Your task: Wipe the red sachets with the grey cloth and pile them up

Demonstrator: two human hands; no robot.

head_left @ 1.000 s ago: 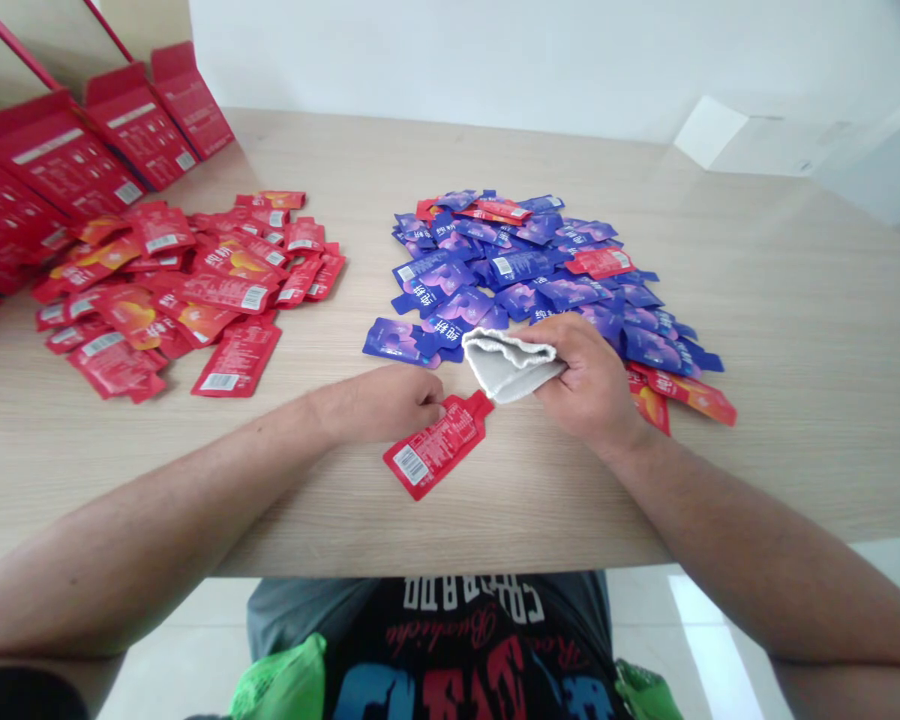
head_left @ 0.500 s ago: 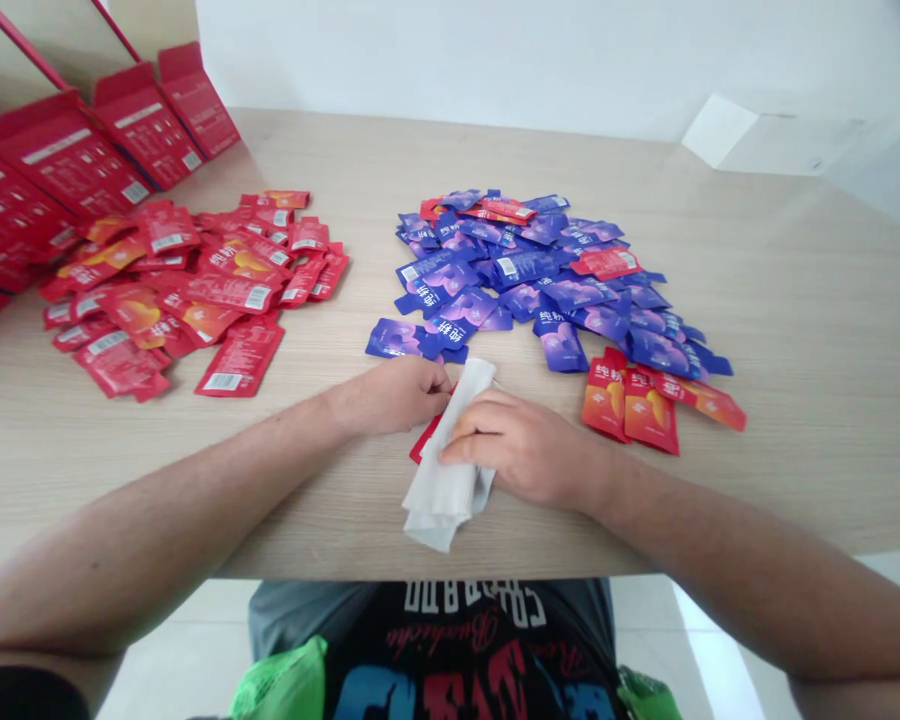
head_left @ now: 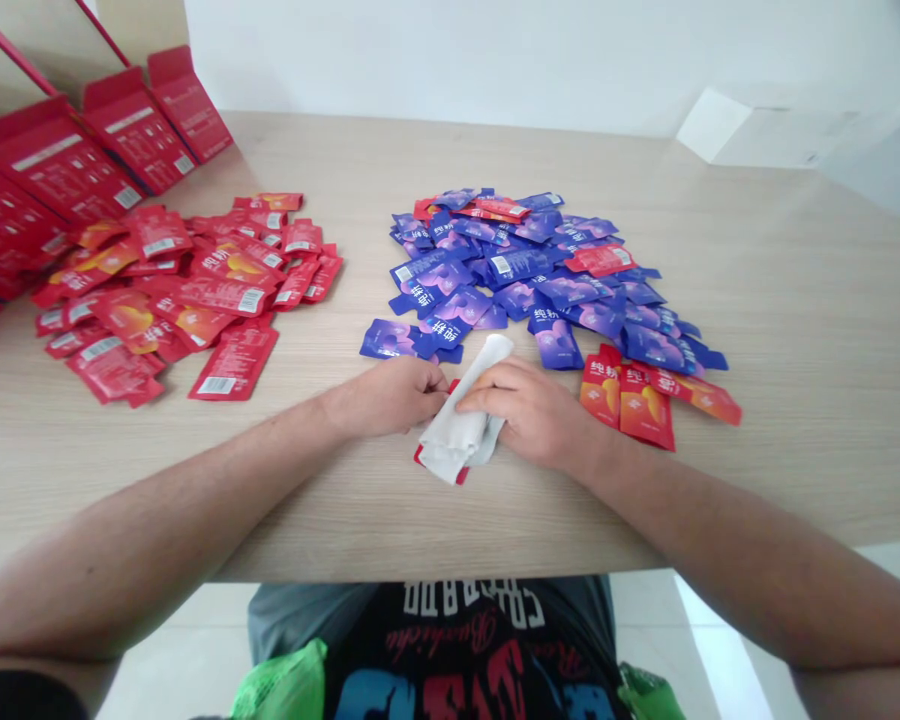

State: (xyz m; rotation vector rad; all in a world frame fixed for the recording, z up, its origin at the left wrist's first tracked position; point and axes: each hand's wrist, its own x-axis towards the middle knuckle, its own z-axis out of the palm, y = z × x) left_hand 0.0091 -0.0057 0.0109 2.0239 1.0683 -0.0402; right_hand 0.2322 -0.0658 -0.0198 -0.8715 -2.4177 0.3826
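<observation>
A red pouch (head_left: 462, 476) lies flat on the table in front of me, mostly hidden under a folded white tissue (head_left: 457, 430). My left hand (head_left: 399, 396) is closed at the pouch's upper end, thumb and forefinger pinching its edge. The tissue is in my right hand (head_left: 534, 408), whose closed fingers press it onto the pouch. Just beyond my hands is a heap of purple pouches (head_left: 510, 268) with a few red ones mixed in. Beside my right hand lie several red-orange pouches (head_left: 646, 405).
A pile of red pouches (head_left: 195, 290) covers the left part of the wooden table (head_left: 330, 520). Red cartons (head_left: 60, 160) stand with raised flaps at the far left. Against the wall at the back right is a white box (head_left: 750, 130).
My right hand has slid the tissue upward along the pouch, away from the table's front edge. The pouch's lower end now shows below the tissue. My left hand keeps its pinch.
</observation>
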